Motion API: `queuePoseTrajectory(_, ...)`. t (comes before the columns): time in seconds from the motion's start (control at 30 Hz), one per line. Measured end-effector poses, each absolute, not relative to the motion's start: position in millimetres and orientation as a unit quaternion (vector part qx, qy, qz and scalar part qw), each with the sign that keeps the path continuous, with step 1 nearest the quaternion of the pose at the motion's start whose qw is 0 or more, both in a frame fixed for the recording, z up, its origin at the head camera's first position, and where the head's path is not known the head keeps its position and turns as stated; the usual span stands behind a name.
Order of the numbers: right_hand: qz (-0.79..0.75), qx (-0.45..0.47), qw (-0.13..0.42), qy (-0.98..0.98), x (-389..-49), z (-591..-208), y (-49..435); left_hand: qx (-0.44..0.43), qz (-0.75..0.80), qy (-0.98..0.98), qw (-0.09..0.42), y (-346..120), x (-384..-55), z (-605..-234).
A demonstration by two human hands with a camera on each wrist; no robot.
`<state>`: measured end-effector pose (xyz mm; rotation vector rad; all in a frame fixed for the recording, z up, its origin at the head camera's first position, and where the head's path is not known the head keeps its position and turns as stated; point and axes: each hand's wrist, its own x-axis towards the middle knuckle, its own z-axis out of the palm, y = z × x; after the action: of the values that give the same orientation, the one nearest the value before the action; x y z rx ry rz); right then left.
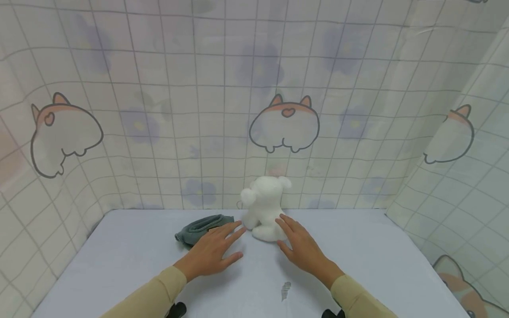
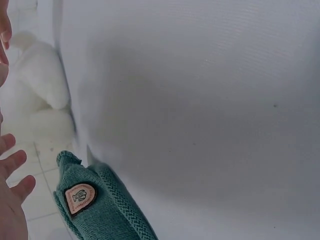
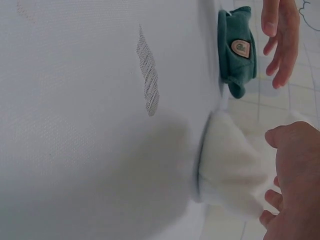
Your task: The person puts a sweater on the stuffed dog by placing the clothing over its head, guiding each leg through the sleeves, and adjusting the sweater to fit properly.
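A white plush toy [image 1: 264, 198] sits at the back of the white table, its upper part against the curtain in the head view. Left of it lies a folded green knitted cloth, looking like a rolled hat [image 1: 196, 229], with a tan patch [image 2: 80, 197] on its side. My left hand [image 1: 214, 249] hovers in front of the knitted piece, fingers spread toward the toy, holding nothing. On the toy's other side, my right hand [image 1: 302, 247] reaches forward with straight fingers, the fingertips right at its lower side and overlapping it in this view.
The table [image 1: 358, 247] is covered in white cloth with a grey, worn-looking mark [image 1: 285, 290] near the front middle. A checked curtain [image 1: 191, 110] with cartoon animals surrounds it at the back and sides.
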<state>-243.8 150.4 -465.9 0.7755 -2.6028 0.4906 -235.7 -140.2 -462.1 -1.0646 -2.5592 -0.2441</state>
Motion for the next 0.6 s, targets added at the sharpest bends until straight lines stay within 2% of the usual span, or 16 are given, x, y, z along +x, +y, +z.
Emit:
queuePoseTrajectory(0.2, 0.191, 0.259, 0.185, -0.928, -244.9, -468.1, 149.4, -0.360, -0.111, -0.912, 0.160, -136.3, -237.5, -462.4)
queuePoseTrajectory(0.4, 0.202, 0.242, 0.184, -0.931, -247.5, -470.8, 147.8, -0.346, -0.119, -0.916, 0.162, -133.4, -242.1, -466.5)
queuePoseTrajectory(0.6, 0.217, 0.237, 0.188, -0.928, -249.8, -472.2, 146.7, -0.316, -0.140, -0.931, 0.121, -130.1, -245.3, -466.3)
